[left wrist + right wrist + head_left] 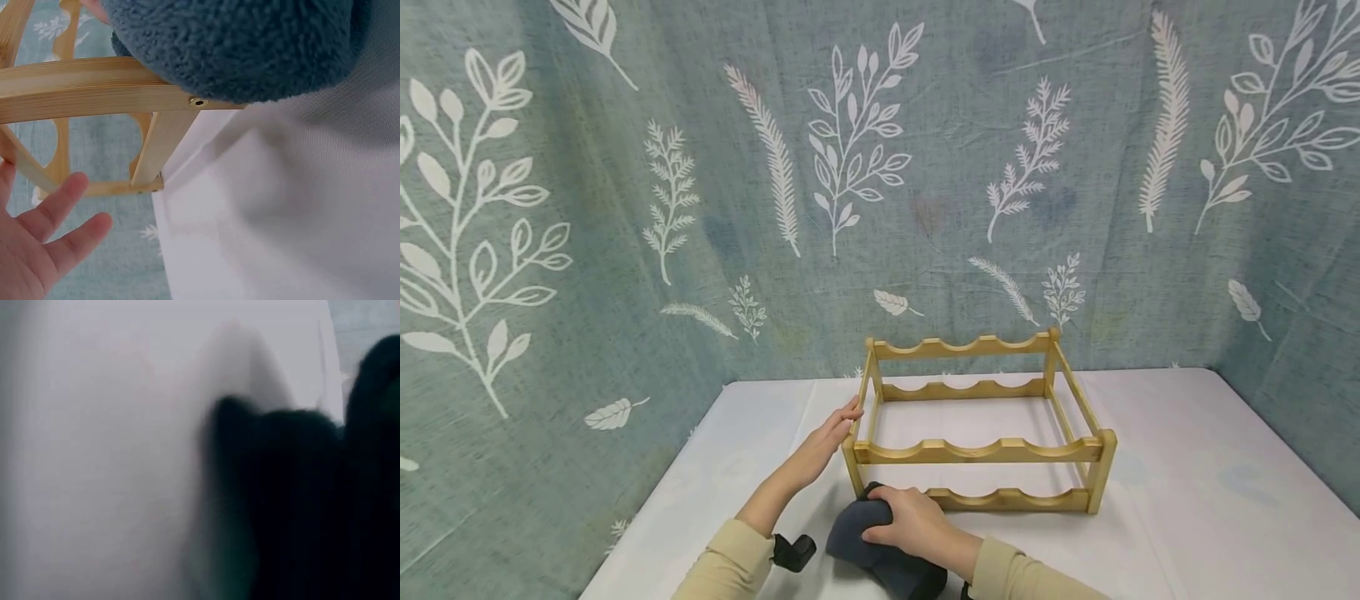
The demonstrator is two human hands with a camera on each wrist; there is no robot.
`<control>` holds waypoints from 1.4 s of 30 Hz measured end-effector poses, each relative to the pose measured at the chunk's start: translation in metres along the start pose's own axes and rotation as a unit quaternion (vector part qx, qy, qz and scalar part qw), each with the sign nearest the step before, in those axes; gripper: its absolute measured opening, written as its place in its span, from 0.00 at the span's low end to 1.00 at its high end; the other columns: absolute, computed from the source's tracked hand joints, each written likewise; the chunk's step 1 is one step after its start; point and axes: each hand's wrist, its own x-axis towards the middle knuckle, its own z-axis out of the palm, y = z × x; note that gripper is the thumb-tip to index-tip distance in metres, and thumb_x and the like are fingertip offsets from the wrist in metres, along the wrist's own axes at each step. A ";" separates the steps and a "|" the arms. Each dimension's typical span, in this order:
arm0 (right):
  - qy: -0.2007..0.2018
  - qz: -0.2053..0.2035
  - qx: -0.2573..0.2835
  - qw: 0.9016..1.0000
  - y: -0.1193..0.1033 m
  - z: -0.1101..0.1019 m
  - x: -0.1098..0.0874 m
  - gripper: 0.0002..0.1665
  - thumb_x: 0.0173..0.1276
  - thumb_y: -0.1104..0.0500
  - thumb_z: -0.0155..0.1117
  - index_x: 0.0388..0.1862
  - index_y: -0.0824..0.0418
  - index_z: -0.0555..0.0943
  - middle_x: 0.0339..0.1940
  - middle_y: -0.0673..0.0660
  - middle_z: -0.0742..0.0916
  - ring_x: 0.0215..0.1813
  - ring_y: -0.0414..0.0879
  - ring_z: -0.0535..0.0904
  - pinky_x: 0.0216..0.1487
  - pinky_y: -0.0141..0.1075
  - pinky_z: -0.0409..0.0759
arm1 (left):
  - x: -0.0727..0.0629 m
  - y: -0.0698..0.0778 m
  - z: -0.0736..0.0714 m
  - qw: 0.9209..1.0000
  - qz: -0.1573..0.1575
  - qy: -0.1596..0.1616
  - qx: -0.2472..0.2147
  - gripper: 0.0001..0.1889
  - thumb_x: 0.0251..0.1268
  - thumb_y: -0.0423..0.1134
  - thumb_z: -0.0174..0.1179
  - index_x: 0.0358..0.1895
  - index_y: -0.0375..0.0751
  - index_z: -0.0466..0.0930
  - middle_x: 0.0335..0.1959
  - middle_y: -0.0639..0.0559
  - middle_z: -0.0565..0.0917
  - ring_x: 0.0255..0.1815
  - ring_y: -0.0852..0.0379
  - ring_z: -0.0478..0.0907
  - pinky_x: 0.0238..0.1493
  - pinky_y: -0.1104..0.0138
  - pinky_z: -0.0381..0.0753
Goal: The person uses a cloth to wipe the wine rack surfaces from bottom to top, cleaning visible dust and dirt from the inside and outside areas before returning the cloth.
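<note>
A light wooden rack point(977, 452) with scalloped rails stands on the white table. My left hand point(820, 446) is at the rack's left side, fingers fairly straight, fingertips against its upper side bar. In the left wrist view those fingers point(59, 209) are spread beside the wooden bars. Low at the rack's front left corner, my right hand point(917, 521) grips a bunched dark blue fluffy cloth point(853, 533). The cloth point(250, 50) covers part of a rack bar in the left wrist view. Dark and blurred, the cloth point(300, 506) fills much of the right wrist view, hiding the right fingers there.
The white tabletop point(1180, 467) extends to both sides of the rack. A grey-green curtain point(940, 192) with white leaf prints hangs behind and around the table. A black strap piece point(794, 552) sits at the left wrist.
</note>
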 end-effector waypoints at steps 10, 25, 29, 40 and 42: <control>0.009 -0.083 0.024 0.996 -0.040 -0.076 -0.021 0.31 0.53 0.42 0.68 0.56 0.51 0.76 0.49 0.51 0.83 0.48 0.42 0.80 0.44 0.35 0.78 | 0.008 -0.020 0.002 0.999 0.032 0.001 0.005 0.18 0.75 0.43 0.33 0.61 0.41 0.63 0.74 0.45 0.47 0.72 0.41 0.45 0.63 0.42 0.56; 0.098 0.001 -0.005 0.995 -0.028 -0.221 0.027 0.36 0.59 0.44 0.64 0.64 0.55 0.68 0.57 0.63 0.77 0.50 0.55 0.76 0.45 0.46 0.76 | 0.006 -0.030 0.007 0.996 0.074 0.026 -0.036 0.08 0.71 0.38 0.43 0.47 0.39 0.68 0.72 0.44 0.51 0.68 0.39 0.57 0.60 0.48 0.64; 0.094 0.016 -0.033 0.995 -0.012 -0.229 0.039 0.35 0.60 0.46 0.63 0.64 0.57 0.68 0.58 0.64 0.76 0.52 0.57 0.75 0.47 0.48 0.76 | 0.001 -0.028 0.013 0.996 0.083 0.017 -0.031 0.08 0.71 0.38 0.44 0.46 0.39 0.68 0.72 0.43 0.51 0.66 0.37 0.60 0.60 0.47 0.65; 0.013 0.008 -0.060 0.998 0.024 -0.171 0.053 0.32 0.57 0.47 0.66 0.59 0.56 0.73 0.55 0.58 0.79 0.54 0.54 0.75 0.51 0.47 0.75 | -0.022 -0.016 0.030 0.992 0.110 0.051 0.020 0.07 0.68 0.37 0.47 0.46 0.48 0.72 0.70 0.46 0.58 0.63 0.44 0.66 0.59 0.48 0.66; -0.006 0.007 -0.059 0.998 0.029 -0.159 0.056 0.31 0.56 0.47 0.67 0.57 0.56 0.74 0.55 0.57 0.80 0.54 0.53 0.76 0.52 0.46 0.74 | -0.025 -0.013 0.033 0.992 0.116 0.050 0.023 0.07 0.68 0.37 0.48 0.46 0.49 0.72 0.70 0.45 0.59 0.61 0.44 0.68 0.59 0.46 0.65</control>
